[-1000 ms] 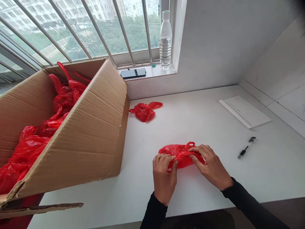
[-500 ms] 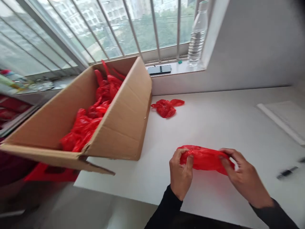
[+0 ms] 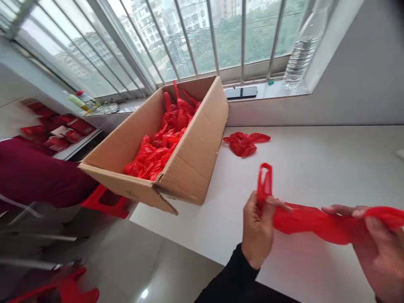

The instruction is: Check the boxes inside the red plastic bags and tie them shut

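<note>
A red plastic bag [image 3: 311, 219] is stretched sideways between my two hands, above the white table [image 3: 303, 168]. My left hand [image 3: 259, 229] pinches one end, and a handle loop of the bag sticks up over its fingers. At the right edge of the view my right hand [image 3: 375, 240] is closed on the other end, slightly blurred, with red plastic bunched over the fingers. Beyond my hands a crumpled red bag [image 3: 242, 144] lies on the table, touching neither hand. To the left, an open cardboard box [image 3: 192, 147] holds several crumpled red bags [image 3: 154, 153].
On the windowsill stand a clear plastic bottle [image 3: 301, 59] and a phone-like dark slab [image 3: 241, 92]. A person in a maroon top [image 3: 41, 172] is at the far left, near red packages [image 3: 59, 130]. Red stools [image 3: 105, 202] stand on the floor beside the table.
My hands have moved apart, the right one further to the right, drawing the bag out longer. A handle loop now rises above my left hand. The view has swung to the left.
</note>
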Tool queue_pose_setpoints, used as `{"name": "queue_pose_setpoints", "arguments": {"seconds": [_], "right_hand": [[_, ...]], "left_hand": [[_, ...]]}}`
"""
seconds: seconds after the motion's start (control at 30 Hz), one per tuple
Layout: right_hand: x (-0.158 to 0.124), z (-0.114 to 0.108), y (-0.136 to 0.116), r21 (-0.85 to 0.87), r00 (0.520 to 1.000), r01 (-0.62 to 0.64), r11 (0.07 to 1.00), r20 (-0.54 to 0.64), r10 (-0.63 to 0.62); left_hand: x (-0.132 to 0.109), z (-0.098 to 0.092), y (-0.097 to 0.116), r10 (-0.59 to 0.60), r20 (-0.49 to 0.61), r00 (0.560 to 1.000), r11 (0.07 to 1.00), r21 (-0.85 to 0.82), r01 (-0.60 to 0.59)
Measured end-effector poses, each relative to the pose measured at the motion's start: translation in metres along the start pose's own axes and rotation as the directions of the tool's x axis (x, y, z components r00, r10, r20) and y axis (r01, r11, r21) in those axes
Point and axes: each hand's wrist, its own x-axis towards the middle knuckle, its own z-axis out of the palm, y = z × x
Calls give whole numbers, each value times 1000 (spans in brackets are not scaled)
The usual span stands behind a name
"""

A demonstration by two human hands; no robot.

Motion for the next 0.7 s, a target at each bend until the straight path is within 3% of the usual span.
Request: {"name": "queue_pose_setpoints", "arguments": {"seconds": [0.1, 0.23, 0.5, 0.7], "right_hand": [[1, 11, -32, 278, 984, -174, 945, 6, 179], [4, 19, -40, 352, 981, -195, 916, 88, 175], [2, 33, -45, 237, 985, -117, 964, 155, 82], [-11, 40, -64, 66, 978, -123, 990, 180, 109]], "left_hand": [[9, -5, 1, -54, -22, 998, 989, -139, 51], [15, -9, 4, -130, 43, 991, 947, -290, 137], [16, -4, 7, -163, 179, 970, 891, -397, 223], [12, 1, 4, -221, 202, 954, 939, -219, 264]]}}
